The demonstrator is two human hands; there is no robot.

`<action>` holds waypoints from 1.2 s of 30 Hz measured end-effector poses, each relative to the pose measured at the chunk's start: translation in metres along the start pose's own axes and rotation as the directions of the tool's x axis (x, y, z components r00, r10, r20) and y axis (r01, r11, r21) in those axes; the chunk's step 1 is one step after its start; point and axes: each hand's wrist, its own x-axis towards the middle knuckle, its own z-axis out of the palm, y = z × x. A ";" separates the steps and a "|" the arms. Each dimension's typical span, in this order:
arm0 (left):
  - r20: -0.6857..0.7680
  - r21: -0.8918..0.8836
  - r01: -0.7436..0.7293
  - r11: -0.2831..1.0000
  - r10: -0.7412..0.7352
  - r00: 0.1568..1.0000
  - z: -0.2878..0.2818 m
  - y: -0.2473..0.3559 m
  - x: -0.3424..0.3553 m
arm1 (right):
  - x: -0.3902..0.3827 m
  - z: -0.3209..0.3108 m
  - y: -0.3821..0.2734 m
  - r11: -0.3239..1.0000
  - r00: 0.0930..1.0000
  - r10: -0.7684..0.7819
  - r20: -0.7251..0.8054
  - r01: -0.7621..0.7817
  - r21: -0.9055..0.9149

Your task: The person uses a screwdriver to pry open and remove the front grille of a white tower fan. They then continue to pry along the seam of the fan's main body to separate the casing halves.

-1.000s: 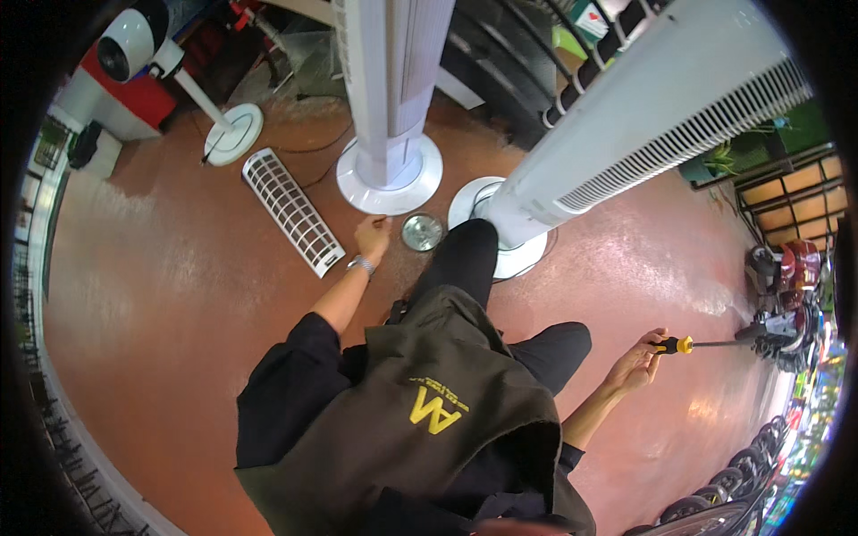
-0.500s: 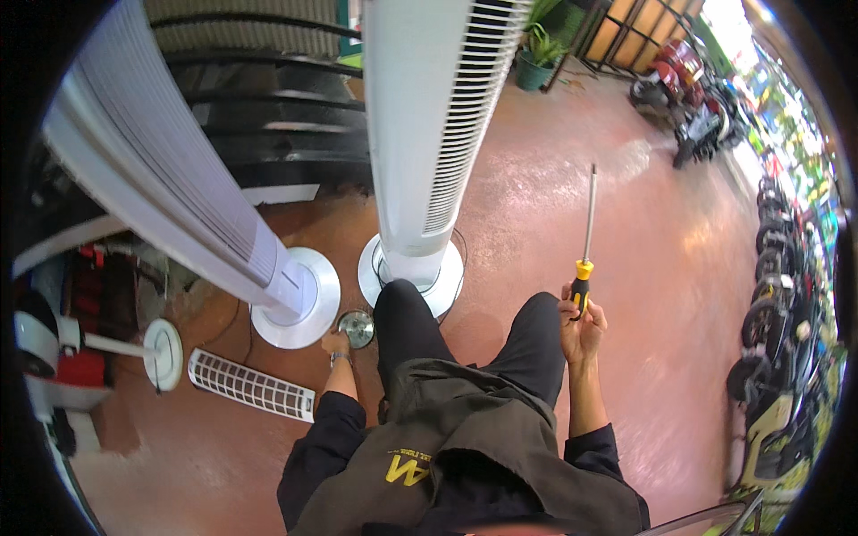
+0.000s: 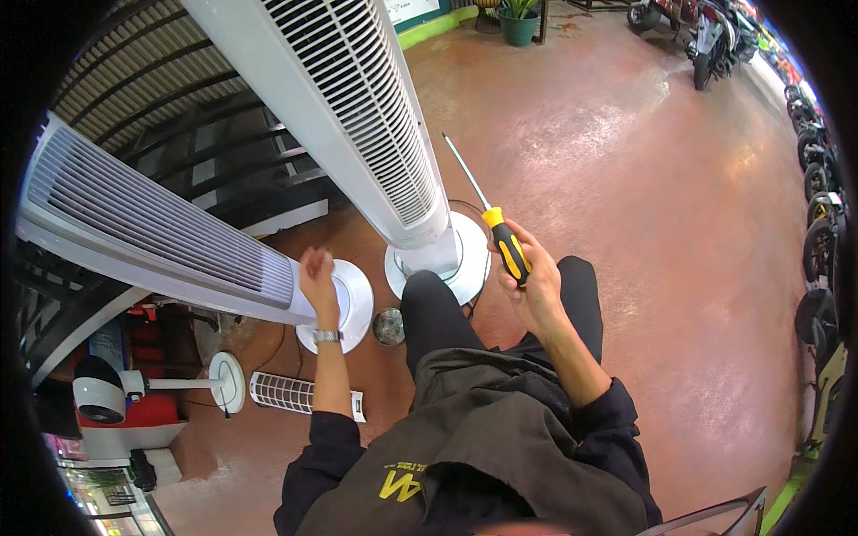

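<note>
My right hand (image 3: 534,284) grips a black-and-yellow screwdriver (image 3: 508,246), its long metal shaft pointing up and left toward the middle tower fan. My left hand (image 3: 318,277) is raised before the lower end of the left tower fan (image 3: 161,210), fingers curled together; whatever they hold, if anything, is hidden. The white tower fan in the middle (image 3: 357,107) stands just beyond my knees, its slatted grille facing right. Between the two round fan bases sits a small round metal dish (image 3: 389,327). Behind my left forearm lies a white grid panel (image 3: 284,393) on the floor.
A small white pedestal fan (image 3: 228,382) stands at the left. Black metal railings (image 3: 223,134) rise behind the fans. A cable (image 3: 474,210) runs round the middle base. A potted plant (image 3: 520,27) and parked motorbikes (image 3: 715,40) are farther off, with more along the right edge.
My left hand has lifted from the metal dish up to the left fan's base. My right hand has brought the screwdriver leftward, toward the middle fan. The view has shifted.
</note>
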 end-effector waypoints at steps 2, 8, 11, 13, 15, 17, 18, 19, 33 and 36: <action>0.149 0.033 -0.239 0.971 0.231 0.961 0.031 0.073 0.020 | 0.006 0.008 0.002 0.996 0.999 -0.026 0.028 0.029 -0.086; 0.316 0.208 -0.542 0.814 0.468 0.825 0.105 0.179 0.052 | 0.004 0.031 0.007 0.996 0.999 -0.029 0.020 0.031 -0.080; 0.346 -0.006 -0.437 0.899 0.412 0.843 0.114 0.184 0.083 | 0.004 0.037 0.009 0.997 0.999 0.000 0.039 0.003 -0.074; 0.455 -0.056 -0.442 0.895 0.417 0.787 0.114 0.181 0.098 | 0.003 0.038 0.010 0.996 0.999 -0.010 0.053 0.015 -0.087; 0.469 -0.125 -0.381 0.916 0.393 0.791 0.122 0.180 0.103 | 0.002 0.040 0.009 0.996 0.999 -0.010 0.053 0.015 -0.092; 0.399 -0.219 -0.260 0.940 0.330 0.856 0.140 0.180 0.100 | 0.005 0.045 0.005 0.996 0.999 -0.005 0.038 0.008 -0.086; 0.413 -0.286 -0.244 0.926 0.349 0.841 0.135 0.178 0.108 | 0.004 0.052 0.003 0.997 0.999 0.019 0.046 -0.015 -0.077; 0.423 -0.352 -0.228 0.908 0.372 0.827 0.125 0.174 0.120 | 0.003 0.060 0.001 0.997 0.997 0.043 0.057 -0.039 -0.068; 0.376 -0.206 -0.127 0.970 0.198 0.905 0.143 0.173 0.223 | 0.035 0.081 -0.004 0.978 0.996 0.068 0.058 -0.055 -0.202; 0.361 -0.328 -0.048 0.943 0.172 0.916 0.145 0.159 0.229 | 0.039 0.072 -0.001 0.616 0.967 -0.237 0.092 0.223 -0.755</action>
